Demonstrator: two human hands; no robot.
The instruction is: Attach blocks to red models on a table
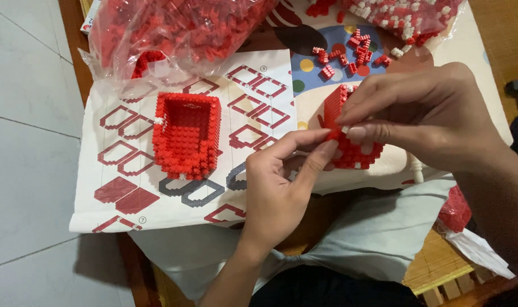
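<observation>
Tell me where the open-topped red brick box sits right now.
In the head view, the open-topped red brick box stands left of both hands on the paper instruction sheet, below the clear bag of red bricks.

The brick panel (350, 136) was a flat slab of tiny red studded bricks, a few white ones showing at its top edge. It stood tilted, nearly on edge, held up off the surface — its upper half showed above the fingers, its lower edge, stepped and uneven, showed below them. One small white brick (345, 129) sat pinched against the panel's face near its middle — touching it, though whether it was pressed home could not be told.
</observation>
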